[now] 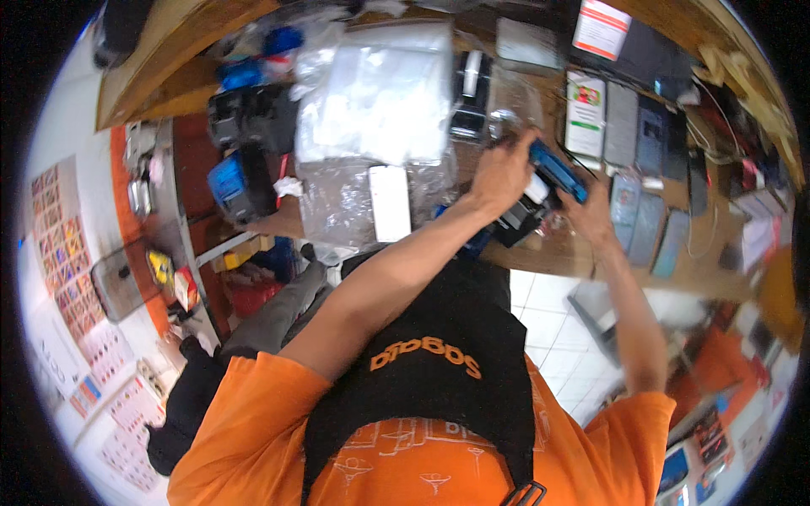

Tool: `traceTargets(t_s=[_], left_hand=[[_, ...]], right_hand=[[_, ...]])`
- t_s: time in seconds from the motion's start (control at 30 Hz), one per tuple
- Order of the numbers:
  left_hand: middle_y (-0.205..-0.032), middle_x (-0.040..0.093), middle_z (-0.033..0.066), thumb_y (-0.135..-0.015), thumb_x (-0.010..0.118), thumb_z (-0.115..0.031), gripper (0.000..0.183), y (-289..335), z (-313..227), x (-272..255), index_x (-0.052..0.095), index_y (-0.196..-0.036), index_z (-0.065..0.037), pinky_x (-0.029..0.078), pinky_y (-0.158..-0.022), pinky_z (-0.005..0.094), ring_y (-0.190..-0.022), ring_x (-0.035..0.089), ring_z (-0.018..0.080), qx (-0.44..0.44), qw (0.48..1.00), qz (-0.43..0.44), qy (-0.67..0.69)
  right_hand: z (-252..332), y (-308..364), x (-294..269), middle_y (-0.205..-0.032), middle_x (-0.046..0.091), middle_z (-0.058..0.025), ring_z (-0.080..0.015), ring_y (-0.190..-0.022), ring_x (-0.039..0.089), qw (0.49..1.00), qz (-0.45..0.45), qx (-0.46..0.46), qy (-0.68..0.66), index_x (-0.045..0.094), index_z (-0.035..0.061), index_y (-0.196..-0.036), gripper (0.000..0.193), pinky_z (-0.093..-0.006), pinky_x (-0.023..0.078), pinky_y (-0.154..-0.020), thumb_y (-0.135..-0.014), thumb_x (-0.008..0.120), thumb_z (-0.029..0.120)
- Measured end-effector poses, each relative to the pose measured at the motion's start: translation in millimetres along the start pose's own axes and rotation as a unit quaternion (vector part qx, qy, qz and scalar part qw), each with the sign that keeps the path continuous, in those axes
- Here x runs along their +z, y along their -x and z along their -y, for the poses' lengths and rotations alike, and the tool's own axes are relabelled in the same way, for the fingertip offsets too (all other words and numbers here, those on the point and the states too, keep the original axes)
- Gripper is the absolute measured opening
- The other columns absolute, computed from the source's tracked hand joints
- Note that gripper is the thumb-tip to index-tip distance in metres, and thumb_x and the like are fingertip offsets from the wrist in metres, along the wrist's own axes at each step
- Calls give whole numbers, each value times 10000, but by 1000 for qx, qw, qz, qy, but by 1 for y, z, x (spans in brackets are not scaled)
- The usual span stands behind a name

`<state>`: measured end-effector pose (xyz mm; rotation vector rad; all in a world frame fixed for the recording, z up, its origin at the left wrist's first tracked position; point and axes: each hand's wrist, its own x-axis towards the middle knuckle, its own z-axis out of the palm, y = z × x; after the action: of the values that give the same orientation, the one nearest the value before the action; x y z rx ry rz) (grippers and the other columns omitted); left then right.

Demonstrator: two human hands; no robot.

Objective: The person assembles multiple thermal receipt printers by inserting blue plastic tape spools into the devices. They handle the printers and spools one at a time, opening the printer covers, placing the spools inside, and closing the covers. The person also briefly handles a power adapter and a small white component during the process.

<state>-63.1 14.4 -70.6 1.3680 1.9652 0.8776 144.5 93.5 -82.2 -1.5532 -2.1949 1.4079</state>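
Over the front of the wooden bench, my left hand [504,173] and my right hand [591,211] hold a slim blue phone-sized object [557,171] between them, tilted. My left fingers are curled at its upper end and my right fingers grip the lower end. Blur hides what exactly it is. Below it, close to my left wrist, lie a black object [516,223] and a small white piece [537,189], both partly covered. Left of my hands a white flat rectangular thing [390,202] rests on clear plastic sheeting.
Clear plastic bags [384,93] are stacked on the bench [574,255]. Beside them lies a black device [471,93]. Several phones [621,122] lie in rows at right, near loose cables [713,139]. Blue-and-black items [240,181] sit at left, where another person's grey-clad leg [283,312] shows.
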Motion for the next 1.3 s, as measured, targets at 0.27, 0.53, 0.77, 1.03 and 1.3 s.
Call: traceTargets(t_s=[0.27,0.53,0.77,1.03,1.3], left_hand=[[-948,720,306,-914,624,-74,464,-2,-1,0,437,-1334,-10,537,-833,596,-892,707,507,-45,995,72,-42],[-836,707,284,-890,649,-76,487,-1,5,-2,422,-1315,-14,529,-792,605,-826,703,501,-31,998,38,-37],[-788,703,279,-881,629,-29,488,-4,1,-2,408,-1314,0,552,-765,608,-771,707,498,-31,999,37,-18],[-888,727,247,-869,660,-56,495,-3,4,-5,458,-1321,-54,534,-803,596,-865,707,490,-17,999,24,37],[-866,727,274,-836,715,-106,550,-4,-7,-9,521,-1351,-91,578,-812,583,-827,721,487,-106,993,52,-25]], right_hand=[[20,6,-3,-1132,715,-232,-270,-939,722,1000,6,12,-28,580,-117,-1365,543,-389,597,-844,-897,733,111],[79,13,-18,-1011,748,-240,-373,-849,744,993,23,4,114,631,-90,-1300,503,-419,589,-758,-870,768,132],[36,9,-8,-1039,743,-283,-470,-976,712,986,-49,-81,141,695,-45,-1214,493,-490,551,-894,-826,815,235],[11,15,20,-969,735,-300,-440,-894,740,976,-151,-38,152,692,-60,-1190,431,-481,566,-806,-848,778,188],[44,24,20,-1015,728,-322,-490,-990,713,961,-181,-35,207,677,-60,-1256,486,-513,566,-852,-863,781,206]])
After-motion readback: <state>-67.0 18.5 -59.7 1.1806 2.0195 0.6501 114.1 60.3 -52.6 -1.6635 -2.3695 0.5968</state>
